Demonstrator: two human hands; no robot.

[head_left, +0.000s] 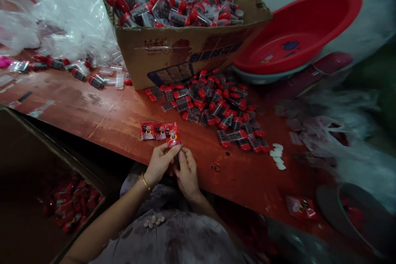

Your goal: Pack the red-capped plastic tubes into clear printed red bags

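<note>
One small red packet [172, 134] is at the person's fingertips, above the near edge of the reddish-brown table [123, 111], its printed face turned up toward the head camera. It is roughly rectangular, with a glossy skin that catches pale glints. A black figure is printed across its middle, with a bright yellow patch lower down and pale marks around it too small to read. The fingers cover its bottom edge.

The left hand [159, 163] pinches that lower end, thumb laid on top; a gold bangle [145, 182] circles the wrist. The right hand [187, 171] has its fingers curled in close against the left thumb, and I cannot tell whether they grip the packet too.

Just left of it, two similar packets [148, 131] lie side by side on the table. Beyond them is a heap of red-capped clear tubes [210, 101] with dark, dotted sides.
</note>
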